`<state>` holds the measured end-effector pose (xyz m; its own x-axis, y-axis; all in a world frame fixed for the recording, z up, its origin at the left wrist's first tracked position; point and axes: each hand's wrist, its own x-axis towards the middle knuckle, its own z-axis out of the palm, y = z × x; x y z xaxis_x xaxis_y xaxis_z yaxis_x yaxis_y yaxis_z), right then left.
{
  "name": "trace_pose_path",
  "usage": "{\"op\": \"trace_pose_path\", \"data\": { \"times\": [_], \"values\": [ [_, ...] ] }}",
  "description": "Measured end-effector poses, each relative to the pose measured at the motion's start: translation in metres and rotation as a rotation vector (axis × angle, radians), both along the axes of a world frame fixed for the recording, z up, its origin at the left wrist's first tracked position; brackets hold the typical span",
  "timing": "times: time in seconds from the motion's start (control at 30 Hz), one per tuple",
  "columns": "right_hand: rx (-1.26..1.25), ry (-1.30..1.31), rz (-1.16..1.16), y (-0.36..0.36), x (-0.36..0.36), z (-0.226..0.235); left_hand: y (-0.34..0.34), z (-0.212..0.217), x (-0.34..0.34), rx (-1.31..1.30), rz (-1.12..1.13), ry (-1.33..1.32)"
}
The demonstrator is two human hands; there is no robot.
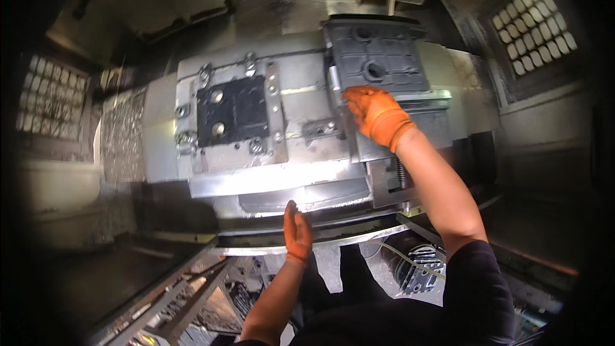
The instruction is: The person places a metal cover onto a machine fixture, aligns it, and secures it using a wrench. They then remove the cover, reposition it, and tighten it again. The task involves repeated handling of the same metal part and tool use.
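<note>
My right hand [378,115], in an orange work glove, reaches over a machine vise [403,125] at the right of the machine table. Its fingers are bent together at the vise's left side, by the near left corner of a dark grey metal plate [391,57] with two round holes. Whatever lies under the fingertips is hidden. A small bright metal piece [334,78] shows just beyond them. Lower down, my left hand [297,234], gloved in orange too, hangs by the table's front edge with fingers stretched out and nothing in it.
Left of the vise, a black block [232,112] with two holes sits on a metal fixture plate [277,112] among several clamping bolts. Slotted windows [535,25] are in the enclosure walls. Below the front rail [320,240], metal parts [423,272] lie on the floor.
</note>
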<state>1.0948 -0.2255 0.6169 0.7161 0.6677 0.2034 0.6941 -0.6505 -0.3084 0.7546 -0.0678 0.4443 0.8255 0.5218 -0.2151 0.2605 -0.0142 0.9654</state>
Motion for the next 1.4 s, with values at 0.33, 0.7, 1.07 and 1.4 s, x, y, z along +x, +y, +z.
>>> {"op": "trace_pose_path", "data": {
  "times": [0.33,0.7,1.07,1.4],
  "values": [
    [0.18,0.075,-0.516,-0.152,0.052,-0.041,0.015,0.058,0.103,0.243,-0.103,-0.113],
    [0.34,-0.315,-0.461,-0.114,-0.175,-0.015,-0.093,0.16,0.407,1.427,-0.74,-0.607],
    [0.385,0.491,-1.596,-0.157,-0.642,-0.009,-0.057,0.053,0.504,1.685,-0.822,-0.482],
    [-0.021,0.069,-2.346,-0.507,-0.73,-0.012,-0.059,0.16,0.323,1.659,-0.654,-0.68]
  ]
}}
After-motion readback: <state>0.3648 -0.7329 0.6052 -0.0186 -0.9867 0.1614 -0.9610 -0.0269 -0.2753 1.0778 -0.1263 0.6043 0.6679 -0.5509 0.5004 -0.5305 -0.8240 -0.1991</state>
